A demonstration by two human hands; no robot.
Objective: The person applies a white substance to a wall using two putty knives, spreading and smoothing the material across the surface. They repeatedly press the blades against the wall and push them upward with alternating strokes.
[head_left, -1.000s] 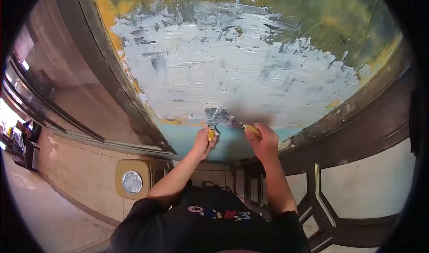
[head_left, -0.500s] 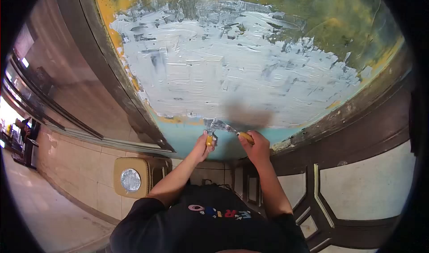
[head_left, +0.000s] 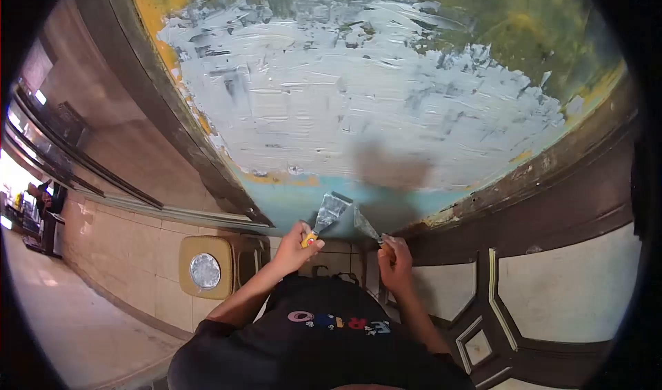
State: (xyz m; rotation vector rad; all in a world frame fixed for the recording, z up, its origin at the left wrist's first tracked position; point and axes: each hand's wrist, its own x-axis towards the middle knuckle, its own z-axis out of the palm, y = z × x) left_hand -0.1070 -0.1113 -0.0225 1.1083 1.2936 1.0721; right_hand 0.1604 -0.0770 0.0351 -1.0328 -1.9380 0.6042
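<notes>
My left hand (head_left: 293, 251) is closed round the yellow handle of a putty knife (head_left: 332, 209), its broad blade smeared with white and pointing up and away. In my right hand (head_left: 396, 260) is a second putty knife (head_left: 366, 223) with an orange-yellow handle; its blade angles up to the left. The two blades are close together, and a narrow gap shows between them. Beyond them stands a wall panel (head_left: 296, 114), thickly coated with rough white filler. Yellow and green paint shows above the filler, and a pale turquoise strip runs along the bottom.
A tan stool (head_left: 186, 283) at my left carries a round tin (head_left: 205, 271) with whitish contents. Dark wooden frame edges (head_left: 158, 90) border the panel. Brown furniture with pale panels (head_left: 565, 286) stands at my right. Tiled floor (head_left: 131, 259) lies at the left.
Both hands have drawn down toward my body, away from the panel. The putty knife blades, crossed or touching before, are now apart, and the left blade is turned more upright.
</notes>
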